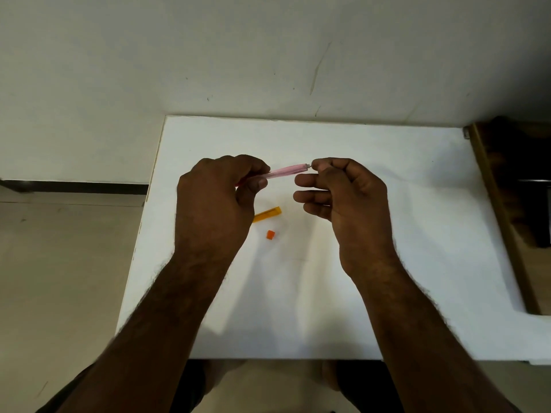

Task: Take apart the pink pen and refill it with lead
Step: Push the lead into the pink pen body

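Observation:
Above the white table [387, 234], my left hand [214, 201] grips the pink pen [287, 170] by its lower part, and the pen's open end points right. My right hand [343, 192] sits at that end, its thumb and forefinger pinched together on something too small to make out; the other fingers are loosely curled. An orange lead case [267, 214] lies on the table below the hands, partly hidden by my left hand. A small orange cap [270, 234] lies just below it.
The table stands against a pale wall. A dark wooden piece of furniture [507, 204] adjoins the table's right edge. The floor [59, 263] shows to the left of the table.

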